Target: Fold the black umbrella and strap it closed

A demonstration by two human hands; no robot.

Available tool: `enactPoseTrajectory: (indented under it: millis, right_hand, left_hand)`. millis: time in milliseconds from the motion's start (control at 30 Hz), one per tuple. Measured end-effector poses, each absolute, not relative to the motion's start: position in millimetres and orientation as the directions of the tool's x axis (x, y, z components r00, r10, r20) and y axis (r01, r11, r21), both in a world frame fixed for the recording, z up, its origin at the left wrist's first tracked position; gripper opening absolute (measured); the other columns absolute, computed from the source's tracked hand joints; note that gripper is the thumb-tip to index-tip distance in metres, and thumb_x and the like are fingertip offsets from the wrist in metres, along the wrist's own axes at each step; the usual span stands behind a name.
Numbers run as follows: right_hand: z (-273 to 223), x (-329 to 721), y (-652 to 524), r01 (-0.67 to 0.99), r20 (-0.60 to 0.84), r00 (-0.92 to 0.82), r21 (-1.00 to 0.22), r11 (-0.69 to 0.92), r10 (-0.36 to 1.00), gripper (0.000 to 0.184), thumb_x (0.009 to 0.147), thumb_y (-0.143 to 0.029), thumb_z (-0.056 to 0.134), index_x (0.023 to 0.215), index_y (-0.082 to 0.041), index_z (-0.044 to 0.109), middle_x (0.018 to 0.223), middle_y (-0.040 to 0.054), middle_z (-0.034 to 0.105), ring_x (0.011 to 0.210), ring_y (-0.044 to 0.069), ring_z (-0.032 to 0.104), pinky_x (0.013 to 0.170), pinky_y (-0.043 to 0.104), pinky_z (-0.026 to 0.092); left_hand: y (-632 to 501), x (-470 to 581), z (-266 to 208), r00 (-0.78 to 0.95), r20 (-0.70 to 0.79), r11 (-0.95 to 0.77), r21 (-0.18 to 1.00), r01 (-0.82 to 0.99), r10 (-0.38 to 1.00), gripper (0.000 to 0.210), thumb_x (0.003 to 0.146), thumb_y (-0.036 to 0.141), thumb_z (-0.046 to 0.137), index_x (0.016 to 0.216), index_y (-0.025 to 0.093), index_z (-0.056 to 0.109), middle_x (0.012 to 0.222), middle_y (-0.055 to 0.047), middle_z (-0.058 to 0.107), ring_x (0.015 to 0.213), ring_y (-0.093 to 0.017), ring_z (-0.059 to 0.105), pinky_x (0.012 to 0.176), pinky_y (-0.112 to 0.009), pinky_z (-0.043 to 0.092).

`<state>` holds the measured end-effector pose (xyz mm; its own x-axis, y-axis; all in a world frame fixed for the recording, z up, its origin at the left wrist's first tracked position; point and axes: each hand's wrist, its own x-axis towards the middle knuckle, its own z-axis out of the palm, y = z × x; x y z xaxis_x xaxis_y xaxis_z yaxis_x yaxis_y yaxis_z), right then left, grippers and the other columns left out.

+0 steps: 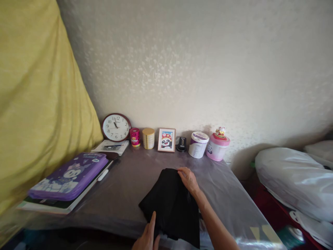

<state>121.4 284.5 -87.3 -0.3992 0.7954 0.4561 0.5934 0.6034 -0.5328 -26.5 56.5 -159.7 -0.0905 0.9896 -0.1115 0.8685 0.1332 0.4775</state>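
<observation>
On the near part of the counter [125, 194], we have the black cloth [173, 205] spread out — our right hand [188, 180] pinches its far edge. Our left hand [147, 236] touches the near left side — we cannot tell whether that grip is closed.

A beige wall [203, 80] with a pale leafy pattern [156, 71], softly and unevenly lit, stands behind a table [122, 194] whose grey-purple cover [231, 194] has a dull sheen, while yellow fabric [39, 90] hangs in folds at the left.
</observation>
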Motion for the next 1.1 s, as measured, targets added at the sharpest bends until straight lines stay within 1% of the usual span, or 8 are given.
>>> enactPoseTrajectory:
  millis: [167, 533, 633, 733, 800, 933, 1033, 1100]
  right_hand:
    - [-78.8, 115.3, 292.6, 0.583, 0.429, -0.460, -0.515, 0.629, 0.777, 0.016, 0.082, -0.024, 0.051, 0.084, -0.021, 0.067, 0.088, 0.0033, 0.066, 0.088, 0.017, 0.060, 0.083, 0.029, 0.045]
    - [-69.6, 108.2, 303.9, 0.544, 0.410, -0.590, -0.435, 0.718, 0.696, 0.011, 0.081, -0.018, 0.052, 0.077, -0.020, 0.063, 0.091, 0.0031, 0.062, 0.091, 0.015, 0.057, 0.084, 0.027, 0.042]
    - [-72.8, 104.8, 310.2, 0.535, 0.400, -0.607, -0.434, 0.725, 0.687, 0.011, 0.080, -0.016, 0.052, 0.075, -0.017, 0.061, 0.093, 0.0035, 0.062, 0.087, 0.013, 0.058, 0.081, 0.023, 0.044]
    - [-76.8, 99.4, 313.9, 0.564, 0.388, -0.587, -0.433, 0.703, 0.710, 0.014, 0.082, -0.017, 0.049, 0.075, -0.017, 0.061, 0.083, 0.0029, 0.063, 0.078, 0.013, 0.060, 0.074, 0.023, 0.046]
    - [-78.2, 95.5, 310.4, 0.591, 0.395, -0.562, -0.423, 0.687, 0.727, 0.015, 0.084, -0.019, 0.048, 0.078, -0.017, 0.062, 0.080, 0.0037, 0.064, 0.077, 0.015, 0.060, 0.074, 0.026, 0.046]
    - [-79.6, 88.5, 283.9, 0.596, 0.449, -0.550, -0.380, 0.708, 0.704, 0.021, 0.089, -0.022, 0.042, 0.090, -0.020, 0.062, 0.096, 0.0068, 0.065, 0.095, 0.018, 0.057, 0.089, 0.032, 0.039]
    - [-85.3, 83.3, 262.0, 0.488, 0.472, -0.679, -0.283, 0.826, 0.563, 0.021, 0.090, -0.027, 0.043, 0.097, -0.022, 0.063, 0.107, 0.0041, 0.064, 0.111, 0.018, 0.051, 0.101, 0.038, 0.028]
    - [-89.0, 80.2, 257.3, 0.435, 0.433, -0.756, -0.228, 0.871, 0.491, 0.022, 0.090, -0.028, 0.044, 0.096, -0.024, 0.064, 0.108, 0.0018, 0.065, 0.116, 0.017, 0.048, 0.104, 0.041, 0.022]
  left_hand:
    - [57.4, -24.8, -161.3, -0.119, -0.174, 0.189, 0.477, 0.858, 0.978, 0.058, 0.086, 0.022, 0.025, 0.141, 0.009, 0.010, 0.138, -0.016, 0.038, 0.094, -0.020, 0.064, 0.068, -0.025, 0.051]
    - [57.1, -24.2, -169.4, -0.153, -0.131, 0.199, 0.520, 0.831, 0.980, 0.058, 0.085, 0.021, 0.028, 0.141, 0.013, 0.014, 0.133, -0.016, 0.045, 0.078, -0.018, 0.067, 0.059, -0.023, 0.048]
    - [56.8, -24.8, -166.5, -0.147, -0.144, 0.201, 0.524, 0.827, 0.979, 0.058, 0.086, 0.021, 0.026, 0.141, 0.011, 0.015, 0.134, -0.017, 0.044, 0.083, -0.020, 0.066, 0.063, -0.026, 0.050]
    - [54.2, -25.1, -157.7, -0.126, -0.130, 0.177, 0.544, 0.820, 0.983, 0.057, 0.086, 0.023, 0.025, 0.140, 0.007, 0.016, 0.134, -0.019, 0.043, 0.091, -0.021, 0.065, 0.069, -0.027, 0.050]
    - [51.5, -24.8, -151.5, -0.099, -0.093, 0.134, 0.567, 0.813, 0.991, 0.057, 0.087, 0.025, 0.024, 0.140, 0.005, 0.018, 0.134, -0.019, 0.044, 0.100, -0.021, 0.061, 0.076, -0.026, 0.049]
    - [47.0, -23.0, -145.3, -0.126, -0.062, 0.139, 0.589, 0.796, 0.990, 0.056, 0.087, 0.025, 0.025, 0.140, 0.006, 0.019, 0.133, -0.017, 0.045, 0.110, -0.021, 0.056, 0.084, -0.028, 0.047]
    - [46.3, -23.0, -144.0, -0.129, -0.021, 0.115, 0.603, 0.789, 0.991, 0.056, 0.087, 0.025, 0.025, 0.140, 0.009, 0.018, 0.134, -0.015, 0.044, 0.112, -0.020, 0.054, 0.085, -0.027, 0.047]
    - [46.8, -24.1, -143.1, -0.096, -0.012, 0.084, 0.596, 0.799, 0.995, 0.056, 0.088, 0.025, 0.024, 0.140, 0.007, 0.017, 0.136, -0.017, 0.041, 0.114, -0.019, 0.053, 0.086, -0.028, 0.047]
